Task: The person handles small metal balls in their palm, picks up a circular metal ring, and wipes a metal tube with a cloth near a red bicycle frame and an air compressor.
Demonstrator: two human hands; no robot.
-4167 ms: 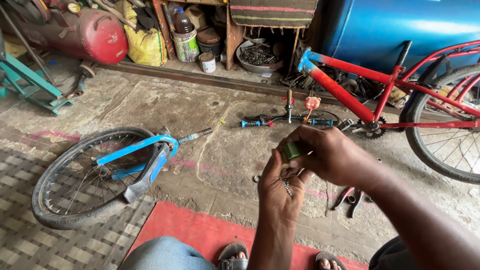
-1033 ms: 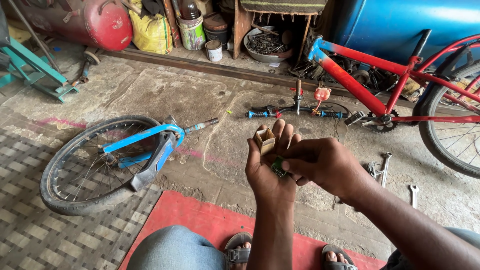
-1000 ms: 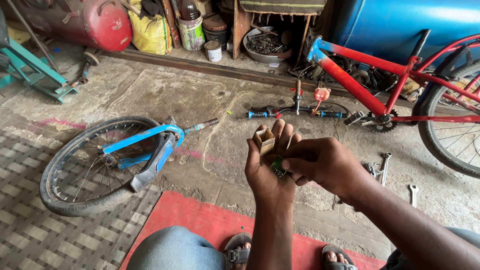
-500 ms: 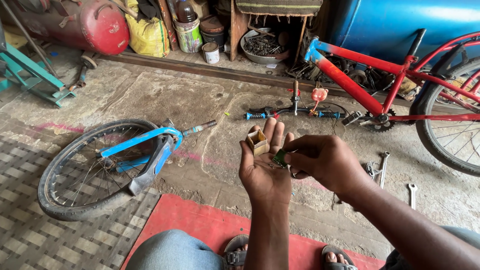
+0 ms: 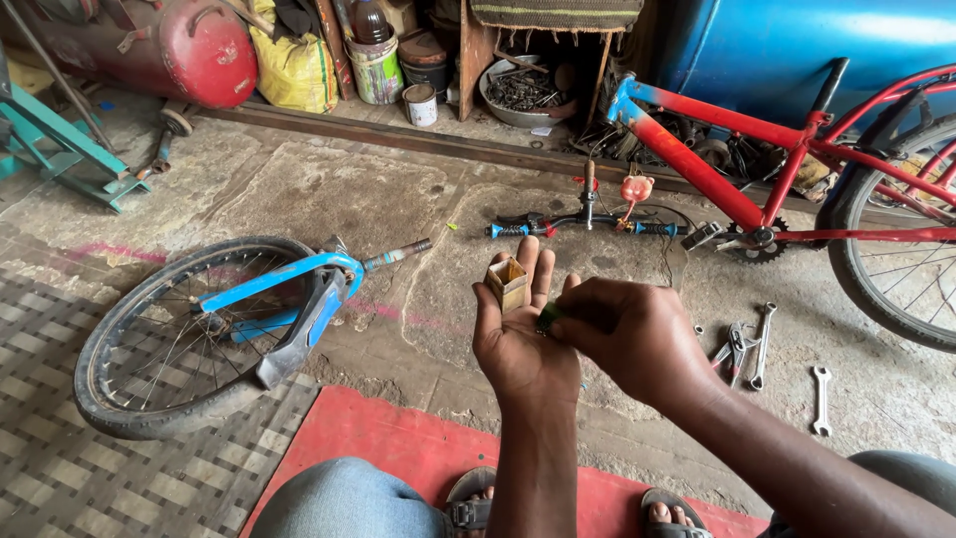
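1. Small open tan cardboard box (image 5: pixel 508 283) stands between the raised fingers of the left hand (image 5: pixel 521 344), its top flaps already open.
2. Right hand (image 5: pixel 629 337) pinches a small green part (image 5: pixel 549 317) over the left palm; what else it holds is hidden.
3. Yellow sack (image 5: pixel 296 66) and labelled pale green bucket (image 5: pixel 376 70) stand by the far wall; blue-forked wheel (image 5: pixel 214 334) lies detached.

Head camera, steeply downward, close

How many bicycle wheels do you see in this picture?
2. One bicycle wheel lies flat on the floor at left, in the blue fork. The other wheel stands at the right edge on the red bicycle frame, partly cut off. Others may be out of view.
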